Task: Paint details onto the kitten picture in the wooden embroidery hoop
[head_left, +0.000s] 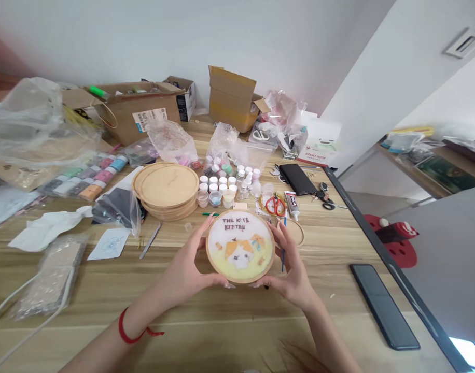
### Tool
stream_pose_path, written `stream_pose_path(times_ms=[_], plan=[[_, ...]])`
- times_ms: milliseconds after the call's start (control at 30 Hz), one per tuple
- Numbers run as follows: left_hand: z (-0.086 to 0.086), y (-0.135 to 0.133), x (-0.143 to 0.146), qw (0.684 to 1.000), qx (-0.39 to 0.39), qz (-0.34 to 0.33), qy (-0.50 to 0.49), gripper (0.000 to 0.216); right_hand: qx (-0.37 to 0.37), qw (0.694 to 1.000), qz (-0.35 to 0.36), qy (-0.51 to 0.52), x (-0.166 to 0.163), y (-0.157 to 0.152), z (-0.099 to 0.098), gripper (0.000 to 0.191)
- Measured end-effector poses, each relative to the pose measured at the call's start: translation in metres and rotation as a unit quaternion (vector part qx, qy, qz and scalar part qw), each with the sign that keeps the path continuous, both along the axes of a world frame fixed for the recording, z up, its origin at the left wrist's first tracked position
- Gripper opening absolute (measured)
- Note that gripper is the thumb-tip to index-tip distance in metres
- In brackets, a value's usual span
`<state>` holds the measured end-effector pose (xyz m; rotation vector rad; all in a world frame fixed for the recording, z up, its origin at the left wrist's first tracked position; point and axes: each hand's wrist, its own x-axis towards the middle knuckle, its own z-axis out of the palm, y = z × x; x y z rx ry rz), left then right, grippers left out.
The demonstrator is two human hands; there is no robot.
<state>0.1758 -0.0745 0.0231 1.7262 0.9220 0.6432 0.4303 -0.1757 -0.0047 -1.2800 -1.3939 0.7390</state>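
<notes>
Between my two hands is a round wooden plaque (240, 259) with a kitten picture, a yellow lower part and dark lettering at the top. My left hand (193, 261) grips its left rim, thumb at the lower edge and fingers toward the back. On the opposite rim, my right hand (290, 267) holds it the same way. The plaque is tilted up, its picture facing me. A thin blue brush (283, 254) shows by my right fingers; whether they touch it I cannot tell. Behind the plaque stand several small white-lidded paint jars (222, 184).
A stack of round wooden boards (165, 184) stands left of the jars. Red-handled scissors (275, 205), a glue tube (292, 204) and a black wallet (297, 179) lie to the right. A phone (384, 305) rests near the right table edge. Tweezers (150, 240) lie left. Cardboard boxes (232, 101) line the wall.
</notes>
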Motion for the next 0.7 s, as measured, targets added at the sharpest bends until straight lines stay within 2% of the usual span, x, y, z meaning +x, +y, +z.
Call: stream_pose_path(times_ms=[400,700], plan=[[0.000,0.020,0.078,0.984,0.155,-0.081,0.026,0.134,0.012,0.997,-0.053,-0.059,0.071,-0.016,0.014,0.126],[-0.005,0.041,0.146,0.961,0.249,-0.116,-0.008,0.135,-0.011,0.992,-0.099,-0.079,0.132,-0.013,0.004,0.127]])
